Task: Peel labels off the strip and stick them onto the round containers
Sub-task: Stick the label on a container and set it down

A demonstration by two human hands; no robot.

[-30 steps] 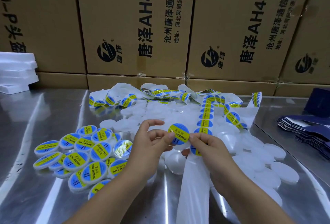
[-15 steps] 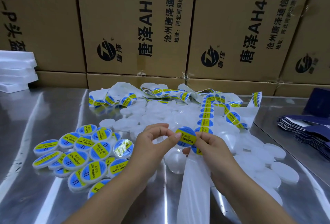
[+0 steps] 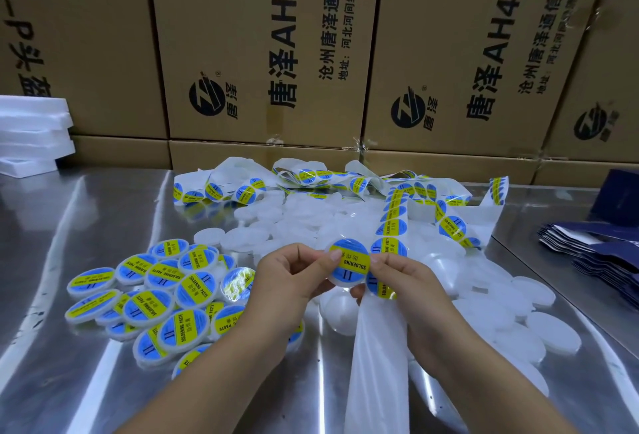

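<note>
My left hand (image 3: 294, 274) holds a round white container (image 3: 347, 262) by its left edge. A blue and yellow label covers its top. My right hand (image 3: 403, 278) pinches the container's right edge and also holds the label strip (image 3: 389, 222), which runs back over the table. The strip's bare white backing (image 3: 377, 357) hangs down below my right hand. Several labelled containers (image 3: 166, 288) lie heaped at the left. Plain white containers (image 3: 511, 323) are spread in the middle and at the right.
The steel table (image 3: 86, 226) carries more coiled label strip (image 3: 304, 177) at the back. Cardboard boxes (image 3: 269, 53) form a wall behind. White foam slabs (image 3: 31, 132) are stacked far left. Dark blue flat packs (image 3: 601, 250) lie at the right edge.
The label, held just above the container a second ago, now lies flat on the container's top. Both hands have drawn slightly together around it.
</note>
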